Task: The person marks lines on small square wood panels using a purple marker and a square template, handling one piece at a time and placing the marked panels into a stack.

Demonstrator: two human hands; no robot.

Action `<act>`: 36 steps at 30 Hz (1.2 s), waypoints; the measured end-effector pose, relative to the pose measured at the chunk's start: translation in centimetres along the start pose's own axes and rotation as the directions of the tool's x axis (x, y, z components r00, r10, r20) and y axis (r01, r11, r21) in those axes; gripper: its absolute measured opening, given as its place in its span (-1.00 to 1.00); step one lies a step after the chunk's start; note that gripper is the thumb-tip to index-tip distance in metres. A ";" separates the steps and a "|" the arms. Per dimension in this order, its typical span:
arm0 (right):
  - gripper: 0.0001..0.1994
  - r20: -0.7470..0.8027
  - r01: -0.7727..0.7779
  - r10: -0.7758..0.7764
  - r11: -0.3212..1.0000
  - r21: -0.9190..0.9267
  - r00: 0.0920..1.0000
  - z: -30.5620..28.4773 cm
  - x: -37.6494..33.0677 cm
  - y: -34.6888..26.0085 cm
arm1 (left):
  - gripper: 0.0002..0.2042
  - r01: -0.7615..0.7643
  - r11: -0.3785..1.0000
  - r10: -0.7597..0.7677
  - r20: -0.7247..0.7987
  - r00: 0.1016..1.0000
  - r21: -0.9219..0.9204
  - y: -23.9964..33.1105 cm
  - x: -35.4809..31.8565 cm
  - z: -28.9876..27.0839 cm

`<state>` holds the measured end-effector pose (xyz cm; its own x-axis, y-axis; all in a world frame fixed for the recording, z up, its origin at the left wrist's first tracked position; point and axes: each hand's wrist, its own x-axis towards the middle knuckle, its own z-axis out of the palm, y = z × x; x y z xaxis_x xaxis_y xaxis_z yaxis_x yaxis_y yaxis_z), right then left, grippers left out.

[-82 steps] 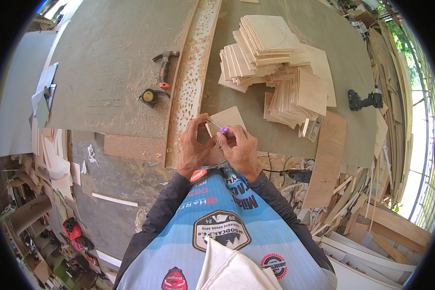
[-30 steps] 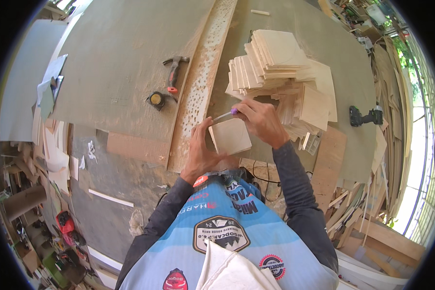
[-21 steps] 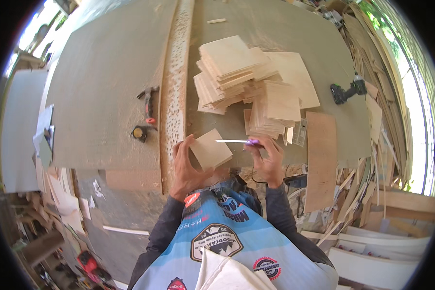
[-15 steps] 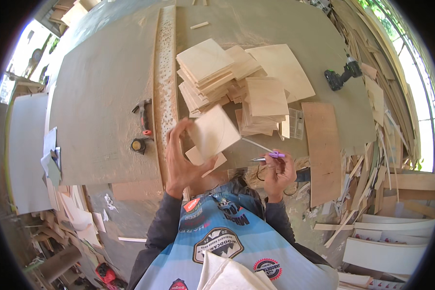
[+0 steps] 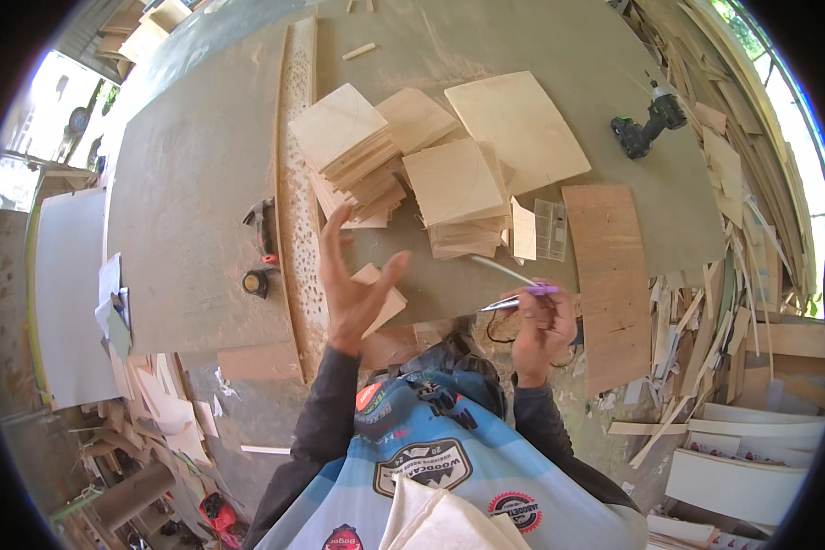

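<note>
My left hand (image 5: 350,286) hovers over the workbench with its fingers spread and nothing in them. Just beneath and to its right, a small plywood square (image 5: 387,301) lies on the bench. My right hand (image 5: 543,328) is closed around a slim metal marking tool with a purple collar (image 5: 521,291), held near my chest and pointing left. Beyond both hands stand stacks of plywood squares (image 5: 353,147), with a second stack (image 5: 456,188) to their right.
A large plywood sheet (image 5: 519,128) lies behind the stacks. A cordless drill (image 5: 646,124) sits at the far right, and a brown board (image 5: 614,275) is near my right hand. A perforated strip (image 5: 293,183), red-handled tool (image 5: 264,225) and tape measure (image 5: 255,282) lie left. Offcuts crowd the right edge.
My left hand held a plywood square up before; now the square lies on the bench and the hand is open. My right hand has drawn back toward my chest with the tool.
</note>
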<state>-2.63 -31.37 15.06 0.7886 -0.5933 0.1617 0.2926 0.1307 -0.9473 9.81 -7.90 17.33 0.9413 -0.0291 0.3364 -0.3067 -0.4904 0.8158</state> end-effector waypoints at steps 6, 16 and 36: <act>-0.78 0.341 -0.245 0.245 0.969 -0.043 0.908 1.4 -0.7 2.8 | -0.32 0.342 0.939 -0.334 -0.155 0.930 0.027 -6.3 -8.5 -4.2; -0.77 0.661 0.039 0.234 0.928 -0.371 0.713 8.2 0.0 4.6 | -0.24 0.291 0.951 -0.287 -0.049 0.957 0.100 -8.3 -11.6 -5.0; -0.80 0.673 0.303 0.088 0.845 -0.441 0.734 15.0 -5.3 6.4 | -0.27 0.238 0.938 -0.261 -0.059 0.964 -0.251 -12.2 -10.8 -4.9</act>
<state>3.19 -15.53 12.27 0.9689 0.1107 0.2213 0.2475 -0.4198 -0.8732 2.71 2.68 6.07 0.9787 0.1508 0.1392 -0.0989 -0.2479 0.9637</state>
